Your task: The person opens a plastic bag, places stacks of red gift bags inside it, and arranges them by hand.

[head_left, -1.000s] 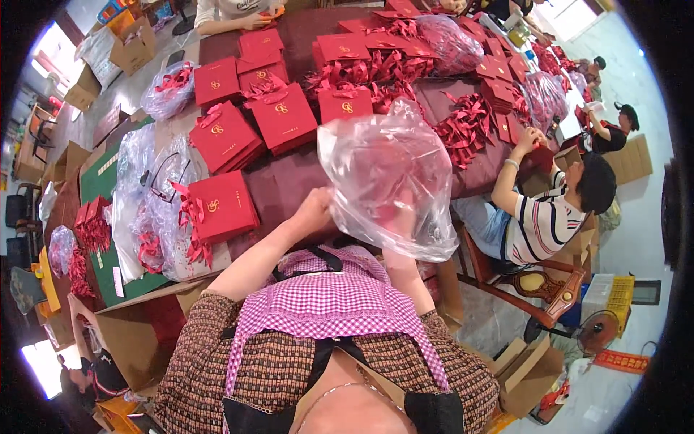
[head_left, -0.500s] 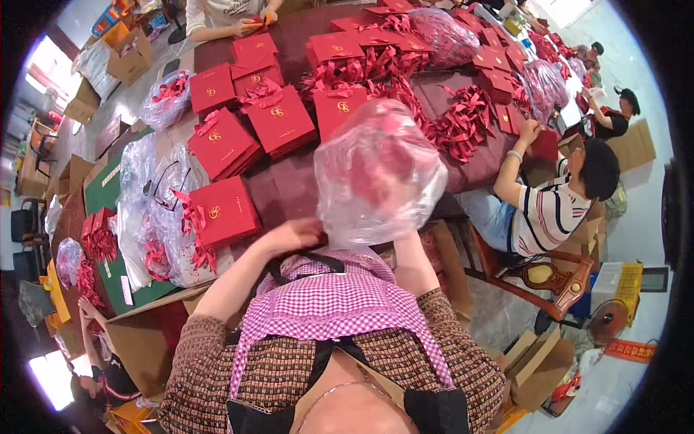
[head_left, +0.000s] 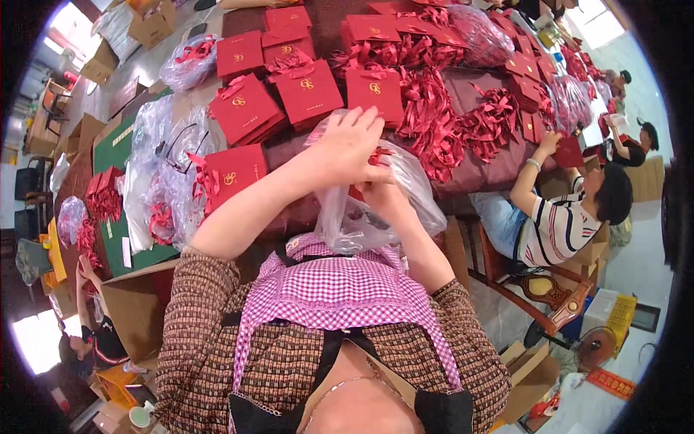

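Plastic bag, clear and crumpled, is held up in front of the person's apron, at the near edge of the table, with something red showing in it near the hands. Across its upper left part lies the left hand, back upward and open, its fingers stretched out and pointing away from the body, its thumb set apart. Just below the left hand, partly covered by it and by the plastic, is the right hand; whether its fingers are closed on anything cannot be told. Beyond the hands, flat red bags lie in stacks, each with gold marks, and a heap of red ribbons spreads beside them. Toward the left, glasses rest on plastic sheets near a green mat. Over on the right, a co-worker in a striped shirt sits on a carved wooden chair, one hand raised to the table near more red bags. Behind that chair stands a fan.
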A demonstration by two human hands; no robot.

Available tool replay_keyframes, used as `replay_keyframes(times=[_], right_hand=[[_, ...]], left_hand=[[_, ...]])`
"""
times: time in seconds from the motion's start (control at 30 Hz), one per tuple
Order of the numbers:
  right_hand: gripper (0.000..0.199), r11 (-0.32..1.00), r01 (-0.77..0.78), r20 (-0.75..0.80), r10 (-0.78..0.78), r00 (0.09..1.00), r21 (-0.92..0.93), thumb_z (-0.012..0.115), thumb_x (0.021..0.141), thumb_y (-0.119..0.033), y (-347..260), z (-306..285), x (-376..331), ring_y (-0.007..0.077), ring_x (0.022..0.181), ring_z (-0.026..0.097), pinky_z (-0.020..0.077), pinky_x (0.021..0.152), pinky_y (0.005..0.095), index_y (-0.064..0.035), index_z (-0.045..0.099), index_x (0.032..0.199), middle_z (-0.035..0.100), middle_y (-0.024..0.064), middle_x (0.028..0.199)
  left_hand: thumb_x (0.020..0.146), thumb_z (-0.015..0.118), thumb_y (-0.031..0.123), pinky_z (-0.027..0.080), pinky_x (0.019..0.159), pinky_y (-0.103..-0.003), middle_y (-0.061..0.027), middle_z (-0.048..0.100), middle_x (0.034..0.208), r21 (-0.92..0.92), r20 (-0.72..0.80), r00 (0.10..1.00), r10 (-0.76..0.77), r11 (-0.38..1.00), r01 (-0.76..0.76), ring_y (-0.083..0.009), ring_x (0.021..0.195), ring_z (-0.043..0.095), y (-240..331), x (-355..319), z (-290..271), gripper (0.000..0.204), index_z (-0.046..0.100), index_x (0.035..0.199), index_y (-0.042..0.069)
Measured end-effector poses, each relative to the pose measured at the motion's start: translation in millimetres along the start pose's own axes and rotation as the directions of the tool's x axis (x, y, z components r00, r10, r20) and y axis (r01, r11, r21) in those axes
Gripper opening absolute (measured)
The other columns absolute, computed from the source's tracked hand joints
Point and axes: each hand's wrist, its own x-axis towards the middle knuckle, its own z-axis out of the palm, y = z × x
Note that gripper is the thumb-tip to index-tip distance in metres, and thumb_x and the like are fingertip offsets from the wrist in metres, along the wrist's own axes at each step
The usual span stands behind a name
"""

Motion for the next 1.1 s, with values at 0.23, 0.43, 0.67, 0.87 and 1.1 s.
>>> replay_keyframes(times=[0.23, 0.43, 0.67, 0.87, 1.1], right_hand=[[0.050, 0.961, -0.138, 0.085, 0.162, 0.983, -0.238, 0.060, 0.080, -0.014, -49.8, -19.7, -1.6, 0.0382, 0.112, 0.050, 0.0406, 0.097, 0.0443, -0.0083, 0.049, 0.128, 0.055, 0.0205, 0.118], [0.041, 0.843, 0.135, 0.045, -0.132, 0.990, -0.520, 0.052, 0.077, -0.006, -22.5, -17.3, -8.2, 0.0359, 0.092, 0.061, 0.0485, 0.084, 0.0444, -0.0103, 0.059, 0.117, 0.064, 0.0178, 0.102], [0.043, 0.776, 0.259, 0.161, -0.202, 0.966, -0.575, 0.052, 0.085, -0.041, 44.7, -20.6, -13.2, 0.0286, 0.101, 0.061, 0.0457, 0.086, 0.0415, -0.0162, 0.060, 0.119, 0.064, 0.0116, 0.110], [0.049, 0.633, 0.335, 0.124, -0.354, 0.927, -0.698, 0.055, 0.078, -0.031, 40.9, -17.2, -16.3, 0.0328, 0.096, 0.058, 0.0430, 0.083, 0.0460, -0.0018, 0.054, 0.117, 0.061, 0.0164, 0.100], [0.041, 0.989, 0.096, 0.139, -0.111, 0.984, 0.111, 0.059, 0.078, -0.027, 35.6, -15.7, -25.9, 0.0301, 0.107, 0.059, 0.0407, 0.097, 0.0450, -0.0095, 0.062, 0.115, 0.063, 0.0137, 0.114]], left_hand=[[0.080, 0.064, 0.010, 0.048, 0.067, -0.029, -0.0078, 0.062, 0.076, -0.754, -0.018, 0.976, -0.215, 0.644, 0.128, -0.0158, 0.073, 0.060, -38.7, -16.6, 6.8, 0.014, 0.057, 0.084, -0.001], [0.079, 0.066, -0.001, 0.051, 0.072, -0.028, -0.0024, 0.062, 0.087, -0.987, 0.149, 0.877, -0.457, -0.123, 0.103, -0.0138, 0.079, 0.062, -63.9, -73.8, -10.8, 0.021, 0.055, 0.096, 0.006], [0.076, 0.062, -0.002, 0.052, 0.070, -0.031, -0.0063, 0.062, 0.083, -0.989, 0.146, 0.952, -0.270, -0.067, 0.133, -0.0147, 0.082, 0.063, -55.2, -124.3, -15.6, 0.013, 0.053, 0.082, 0.006], [0.085, 0.067, 0.012, 0.042, 0.095, -0.030, -0.0075, 0.053, 0.126, -0.917, 0.369, 0.902, 0.225, -0.073, 0.393, -0.0140, 0.115, 0.049, -45.4, -154.0, -5.0, 0.056, 0.042, 0.133, -0.004], [0.092, 0.056, 0.039, 0.046, 0.083, -0.030, -0.0079, 0.062, 0.114, -0.850, 0.373, 0.754, -0.541, 0.127, 0.512, -0.0175, 0.102, 0.058, -106.9, -85.9, 47.3, 0.048, 0.057, 0.120, -0.001]])
